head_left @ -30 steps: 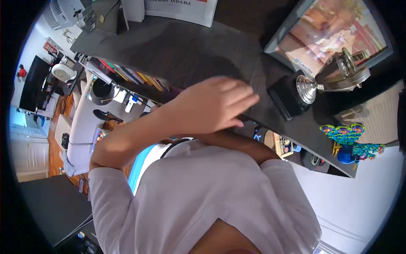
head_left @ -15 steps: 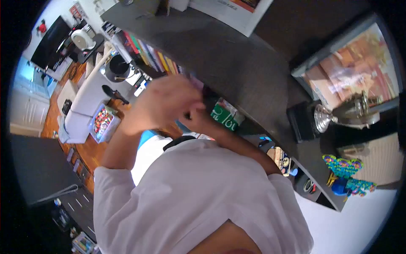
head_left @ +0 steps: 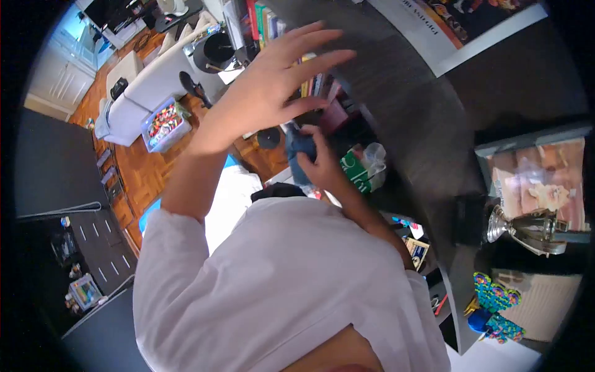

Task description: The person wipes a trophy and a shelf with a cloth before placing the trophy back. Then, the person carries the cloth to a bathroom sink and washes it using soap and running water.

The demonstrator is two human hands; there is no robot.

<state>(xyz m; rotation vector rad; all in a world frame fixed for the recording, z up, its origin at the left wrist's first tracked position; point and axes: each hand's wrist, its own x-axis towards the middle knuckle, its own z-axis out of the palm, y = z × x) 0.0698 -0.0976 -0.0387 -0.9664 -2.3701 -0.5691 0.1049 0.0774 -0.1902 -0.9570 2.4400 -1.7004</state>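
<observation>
My left hand (head_left: 276,84) is raised over the edge of the dark shelf top, fingers spread, holding nothing. Lower down and closer to my body, my right hand (head_left: 319,161) is closed around a blue cloth-like thing (head_left: 300,147). Its lower part hangs beneath the fingers, and a small pale bit shows at its upper end; its exact kind is unclear. Just right of my right hand, a green item with white lettering (head_left: 356,170) and a crumpled clear plastic piece (head_left: 374,158) sit in the shelf. Books (head_left: 269,25) stand partly hidden behind my left hand.
The curved dark shelf top (head_left: 396,93) carries a large printed sheet (head_left: 446,31), a framed picture (head_left: 536,177), a silver trophy (head_left: 527,229) and a sequined butterfly ornament (head_left: 496,297). Across the wooden floor are a bin of colourful pieces (head_left: 166,127) and a pale sofa (head_left: 145,80).
My hands were together, blurred, in front of the shelf. Now they are apart: the left has opened and risen, the right is lower with the blue thing. The view has shifted too.
</observation>
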